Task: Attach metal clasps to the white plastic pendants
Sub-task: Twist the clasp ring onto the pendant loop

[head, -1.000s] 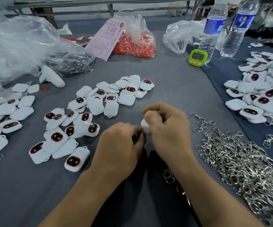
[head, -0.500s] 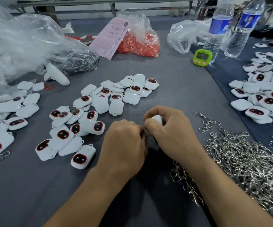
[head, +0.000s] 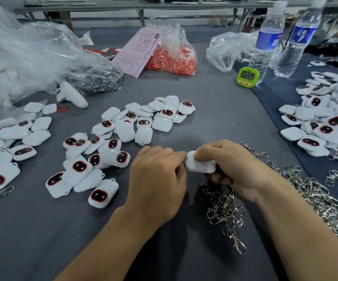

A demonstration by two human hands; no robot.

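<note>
In the lower middle of the frame the right hand grips a white pendant, plain side up, just above the grey bench. Its fingers are curled over the pendant's far edge, with the thumb below. The left hand is beside it, knuckles up. Its fingers are bunched together with the tips at the pendant's left end, and I cannot tell whether they pinch anything there.

A tangled heap of metal clasps spreads from under the right wrist to the lower right edge. Loose pendants, many showing a dark red-rimmed face, lie scattered left of and beyond the hands. Another heap of pendants fills the right edge, and more pendants at the left edge include a few with clasps on.

At the upper right stand a green timer and two water bottles. A bag of orange-red pieces with a pink slip sits at top centre. Crumpled clear plastic bags fill the upper left.
</note>
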